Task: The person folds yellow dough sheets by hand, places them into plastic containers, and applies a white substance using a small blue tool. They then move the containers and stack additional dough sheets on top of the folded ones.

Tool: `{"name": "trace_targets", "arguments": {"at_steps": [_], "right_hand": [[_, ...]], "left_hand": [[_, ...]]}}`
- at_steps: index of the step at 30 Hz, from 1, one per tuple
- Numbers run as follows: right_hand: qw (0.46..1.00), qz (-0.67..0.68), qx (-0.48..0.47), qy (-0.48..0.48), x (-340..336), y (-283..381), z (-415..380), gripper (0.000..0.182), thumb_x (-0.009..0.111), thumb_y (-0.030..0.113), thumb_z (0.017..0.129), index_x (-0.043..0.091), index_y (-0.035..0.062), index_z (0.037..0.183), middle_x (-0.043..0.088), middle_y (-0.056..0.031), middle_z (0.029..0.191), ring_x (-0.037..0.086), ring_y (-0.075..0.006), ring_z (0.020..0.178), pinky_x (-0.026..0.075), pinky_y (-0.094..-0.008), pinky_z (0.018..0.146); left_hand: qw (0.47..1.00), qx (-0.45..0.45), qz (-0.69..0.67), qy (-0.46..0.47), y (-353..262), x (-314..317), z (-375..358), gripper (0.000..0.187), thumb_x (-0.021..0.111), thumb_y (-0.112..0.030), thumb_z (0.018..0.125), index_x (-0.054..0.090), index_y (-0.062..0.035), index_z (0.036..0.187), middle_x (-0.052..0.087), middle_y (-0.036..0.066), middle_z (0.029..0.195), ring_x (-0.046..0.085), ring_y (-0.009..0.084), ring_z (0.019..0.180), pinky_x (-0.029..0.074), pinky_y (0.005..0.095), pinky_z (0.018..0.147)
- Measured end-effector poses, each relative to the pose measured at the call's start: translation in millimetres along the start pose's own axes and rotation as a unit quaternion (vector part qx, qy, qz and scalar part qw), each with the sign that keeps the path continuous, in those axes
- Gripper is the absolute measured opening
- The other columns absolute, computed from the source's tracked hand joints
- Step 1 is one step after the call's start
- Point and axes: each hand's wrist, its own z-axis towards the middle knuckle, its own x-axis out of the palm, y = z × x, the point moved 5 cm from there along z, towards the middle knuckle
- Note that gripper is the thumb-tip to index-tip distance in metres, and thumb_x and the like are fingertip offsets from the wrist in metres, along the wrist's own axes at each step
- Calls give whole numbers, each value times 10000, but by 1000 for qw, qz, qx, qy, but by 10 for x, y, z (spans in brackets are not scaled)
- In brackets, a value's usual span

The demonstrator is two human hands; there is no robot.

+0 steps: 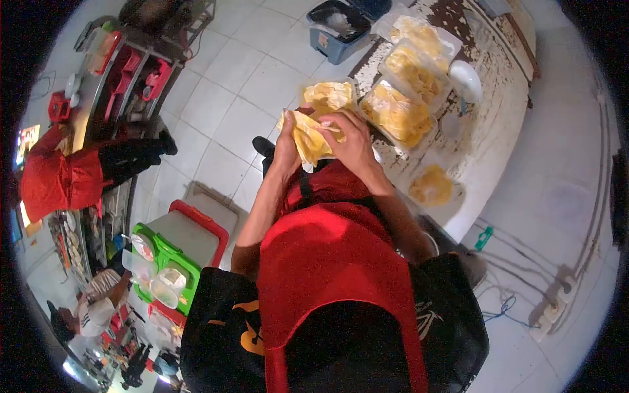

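My left hand (pixel 286 149) is closed around one side of a bunch of thin yellow dough sheets (pixel 306 139), held in front of my red apron. At the other side, my right hand (pixel 352 139) pinches the sheets with bent fingers. The sheets hang folded and floppy, with pale patches on them. Just beyond my hands is a clear tub with more yellow sheets (pixel 329 95), partly hidden by my hands. To its right on the worn table (pixel 488 141), several clear tubs hold yellow pieces (pixel 396 114).
A yellow pile (pixel 432 186) and a white bowl (pixel 466 81) are on the table. A grey-blue bin (pixel 337 33) stands beyond it. Behind left are a large box with a green lid (pixel 167 262) and a person in red (pixel 62 177) at a counter. Cables (pixel 517 249) run along the right wall.
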Motion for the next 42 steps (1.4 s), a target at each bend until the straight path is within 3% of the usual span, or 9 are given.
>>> {"name": "trace_targets", "arguments": {"at_steps": [5,9,13,16,19,21,31,35,42], "right_hand": [[982,102,155,33,-291,-406,-149,336,780,184,831,665,51,1117,662,-105,1011,631,-240,980,540,-342,674],[977,-134,130,-101,-1137,-1533,-456,455,808,318,793,659,30,1113,644,-166,1093,556,-334,1093,448,-463,938],[789,-465,386,-106,-1986,-3137,-1578,624,670,530,875,563,96,1311,543,-269,1275,344,-514,1322,320,-616,1047],[789,-410,457,-19,-2153,-3122,-1738,618,626,598,877,578,154,1304,494,-289,1335,304,-539,1350,291,-627,1078],[809,-431,397,39,-2106,-3129,-1735,495,669,508,885,614,187,1257,538,-257,1301,381,-494,1315,337,-583,1068],[912,-353,185,-99,-2069,-3494,-1815,380,719,394,878,653,175,1183,589,-202,1249,461,-433,1264,374,-517,1059],[998,-11,48,45,-753,-224,-264,402,732,301,865,672,164,1238,324,-204,1515,349,-373,1392,270,-459,1151],[994,-5,-16,107,-423,-29,-158,394,712,286,879,664,182,1256,280,-216,1523,278,-403,1418,256,-482,1146],[971,168,137,99,-420,-250,-215,407,746,160,861,640,72,1244,674,-116,1122,637,-222,1085,484,-353,942]], "left_hand": [[968,-63,235,-51,94,47,-51,442,695,-124,912,518,-4,1300,637,95,1166,652,197,1010,557,325,850],[974,-29,208,-81,137,36,-52,451,705,-123,905,512,17,1287,637,121,1164,657,220,1025,571,350,865],[965,-19,237,-111,2,147,-137,452,703,-112,909,503,28,1289,636,121,1165,654,224,1031,567,357,870],[967,-26,234,-102,15,59,-96,414,689,-86,914,520,33,1273,638,123,1171,650,220,1044,558,352,890],[959,-20,264,-98,-57,192,-138,404,692,-83,912,532,34,1264,642,125,1171,652,217,1044,557,345,893],[954,-12,279,-110,-56,252,-183,437,730,-121,890,541,27,1255,648,116,1162,657,211,1036,560,340,884],[937,5,345,-52,7,309,-89,428,752,-144,878,562,37,1216,664,113,1128,652,187,990,548,312,830],[929,44,368,1,-43,472,-163,398,744,-140,885,578,33,1203,673,98,1100,648,165,966,537,302,822],[935,46,350,-41,-105,337,-220,403,745,-160,884,577,13,1208,675,85,1067,652,168,959,544,312,818]]}}
